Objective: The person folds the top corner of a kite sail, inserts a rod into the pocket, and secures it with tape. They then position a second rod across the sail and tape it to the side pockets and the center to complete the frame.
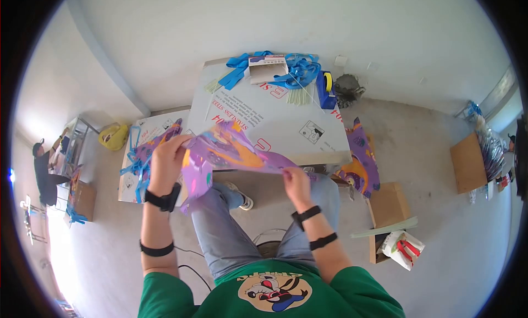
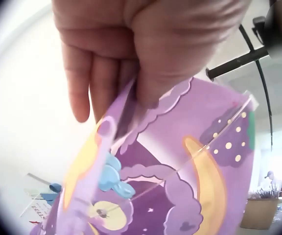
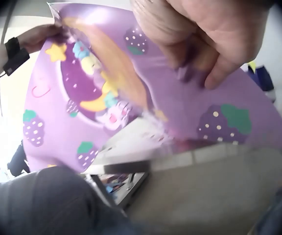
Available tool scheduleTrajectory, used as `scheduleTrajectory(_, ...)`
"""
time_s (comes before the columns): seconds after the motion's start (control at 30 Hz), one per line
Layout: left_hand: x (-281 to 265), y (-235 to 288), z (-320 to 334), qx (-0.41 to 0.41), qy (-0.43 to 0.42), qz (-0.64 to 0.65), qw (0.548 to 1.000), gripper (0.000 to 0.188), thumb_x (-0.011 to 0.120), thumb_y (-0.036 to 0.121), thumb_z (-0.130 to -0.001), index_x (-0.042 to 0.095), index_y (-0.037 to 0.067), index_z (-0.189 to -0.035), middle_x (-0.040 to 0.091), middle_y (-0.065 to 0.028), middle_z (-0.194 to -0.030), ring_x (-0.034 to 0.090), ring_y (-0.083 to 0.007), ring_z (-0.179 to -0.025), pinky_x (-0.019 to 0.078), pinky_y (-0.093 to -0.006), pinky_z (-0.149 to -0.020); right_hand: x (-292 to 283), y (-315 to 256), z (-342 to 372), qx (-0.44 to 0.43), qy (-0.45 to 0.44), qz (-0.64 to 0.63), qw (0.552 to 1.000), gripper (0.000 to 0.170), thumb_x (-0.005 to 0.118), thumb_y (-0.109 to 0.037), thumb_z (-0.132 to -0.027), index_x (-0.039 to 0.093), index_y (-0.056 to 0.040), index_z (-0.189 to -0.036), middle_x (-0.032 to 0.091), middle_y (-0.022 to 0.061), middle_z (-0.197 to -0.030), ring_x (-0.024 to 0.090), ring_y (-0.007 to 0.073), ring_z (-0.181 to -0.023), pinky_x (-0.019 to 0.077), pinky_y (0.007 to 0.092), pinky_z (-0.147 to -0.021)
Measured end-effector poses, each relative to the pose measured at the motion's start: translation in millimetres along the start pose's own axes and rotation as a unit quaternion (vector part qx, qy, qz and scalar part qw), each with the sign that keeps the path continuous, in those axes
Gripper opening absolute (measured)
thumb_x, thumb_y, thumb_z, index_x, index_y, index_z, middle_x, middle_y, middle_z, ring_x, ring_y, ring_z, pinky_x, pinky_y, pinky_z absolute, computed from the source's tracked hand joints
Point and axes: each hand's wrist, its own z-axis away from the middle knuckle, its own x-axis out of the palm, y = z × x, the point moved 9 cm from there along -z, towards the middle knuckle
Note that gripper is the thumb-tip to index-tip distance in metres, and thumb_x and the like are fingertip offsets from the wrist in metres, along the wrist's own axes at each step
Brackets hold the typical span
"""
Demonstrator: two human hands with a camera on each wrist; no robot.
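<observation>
A thin purple sheet [image 1: 236, 150] printed with moons, stars and strawberries stretches between both hands above the lap, in front of the table. My left hand [image 1: 169, 158] pinches its left part from above. In the left wrist view the sheet folds over between the thumb and fingers of the left hand [image 2: 126, 58], with a pale thin line across the print. My right hand [image 1: 297, 185] grips the right part, lower than the left. The right wrist view shows the fingertips of the right hand [image 3: 204, 44] bunching the sheet [image 3: 175, 103] near its upper edge.
The table [image 1: 220, 136] bears blue ribbons [image 1: 301, 70], a small box [image 1: 268, 70], thin pale sticks [image 1: 298, 96] and a blue tape dispenser [image 1: 326, 91]. More printed sheets lie left [image 1: 154, 145] and right [image 1: 360, 158]. An open carton [image 1: 389, 204] stands on the floor. Another person [image 1: 45, 172] stands far left.
</observation>
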Motion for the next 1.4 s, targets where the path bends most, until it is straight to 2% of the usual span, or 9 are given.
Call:
scheduleTrajectory(0.33,7,-68,-45,-0.117,-0.349,0.151,0.917,0.019,0.058,-0.002,-0.084,0.063,-0.004,-0.102,0.068,-0.0055,-0.086,0.062,-0.0112,-0.077,0.0497,-0.0261,-0.069,-171,-72,-108,-0.122,-0.05,0.055,0.99,0.01,0.064,-0.005,-0.08,0.065,-0.0033,-0.089,0.065,0.0155,-0.084,0.063,0.0321,-0.077,0.0497,0.0369,-0.066)
scheduleTrajectory(0.47,66,-135,-120,-0.043,-0.367,-0.025,0.929,0.024,0.065,0.012,-0.078,0.067,0.003,-0.099,0.069,-0.0127,-0.086,0.067,-0.021,-0.078,0.0519,-0.0329,-0.072,-146,-60,-173,-0.135,-0.059,0.063,0.987,0.013,0.063,-0.006,-0.08,0.063,-0.0035,-0.093,0.065,0.0159,-0.085,0.064,0.0326,-0.079,0.0498,0.0386,-0.066)
scheduleTrajectory(0.67,227,-249,-148,0.019,-0.473,-0.241,0.847,0.027,0.072,0.023,-0.068,0.069,0.008,-0.09,0.068,-0.0144,-0.087,0.065,-0.0323,-0.083,0.0512,-0.0407,-0.074,-22,75,-218,-0.005,-0.191,0.195,0.962,0.02,0.057,-0.006,-0.082,0.056,-0.0061,-0.102,0.065,0.0181,-0.089,0.063,0.0374,-0.086,0.0488,0.0451,-0.072)
scheduleTrajectory(0.77,297,-277,-152,0.079,-0.473,-0.307,0.822,0.027,0.075,0.022,-0.066,0.068,0.01,-0.09,0.068,-0.0145,-0.089,0.064,-0.0333,-0.089,0.0506,-0.0427,-0.078,19,133,-228,0.032,-0.24,0.246,0.938,0.022,0.059,-0.009,-0.083,0.055,-0.0084,-0.105,0.065,0.0181,-0.091,0.062,0.0378,-0.089,0.0474,0.0464,-0.073)
scheduleTrajectory(1.03,338,-303,-189,-0.026,-0.356,-0.262,0.897,0.019,0.058,0.01,-0.08,0.062,0.011,-0.099,0.066,-0.0147,-0.096,0.062,-0.0337,-0.095,0.0491,-0.0442,-0.078,67,204,-230,0.13,-0.235,0.272,0.924,0.023,0.058,-0.005,-0.08,0.056,-0.0055,-0.103,0.065,0.0186,-0.095,0.061,0.0363,-0.093,0.0487,0.045,-0.078)
scheduleTrajectory(1.13,342,-301,-194,-0.04,-0.333,-0.266,0.904,0.023,0.057,0.013,-0.085,0.06,0.01,-0.107,0.065,-0.0172,-0.101,0.061,-0.0337,-0.098,0.0482,-0.0428,-0.082,67,188,-231,0.05,-0.153,0.292,0.943,0.026,0.061,-0.005,-0.079,0.055,-0.0021,-0.105,0.062,0.0197,-0.102,0.058,0.036,-0.098,0.0475,0.0438,-0.083)
scheduleTrajectory(1.2,328,-269,-200,0.112,-0.167,-0.216,0.956,0.031,0.056,0.019,-0.088,0.057,0.006,-0.115,0.062,-0.0193,-0.109,0.058,-0.0346,-0.104,0.0468,-0.0411,-0.088,66,165,-229,0.042,-0.129,0.251,0.959,0.029,0.063,-0.005,-0.079,0.055,-0.0005,-0.106,0.061,0.0196,-0.104,0.057,0.0354,-0.1,0.0465,0.0437,-0.085)
scheduleTrajectory(1.33,336,-255,-182,0.056,-0.213,-0.139,0.966,0.035,0.054,0.02,-0.089,0.056,0.003,-0.119,0.059,-0.0185,-0.117,0.055,-0.0344,-0.11,0.0447,-0.0403,-0.093,73,153,-211,0.053,-0.08,0.118,0.988,0.028,0.063,-0.004,-0.081,0.057,0.0007,-0.107,0.061,0.0179,-0.103,0.059,0.0326,-0.097,0.0485,0.0405,-0.083)
scheduleTrajectory(1.4,337,-237,-152,0.153,-0.233,-0.175,0.944,0.033,0.053,0.022,-0.09,0.058,0.003,-0.116,0.059,-0.0181,-0.118,0.055,-0.0344,-0.11,0.0435,-0.0399,-0.095,78,158,-203,0.091,-0.058,0.019,0.994,0.026,0.063,-0.004,-0.081,0.058,0.0003,-0.106,0.062,0.0171,-0.101,0.061,0.0312,-0.093,0.0497,0.0383,-0.079)
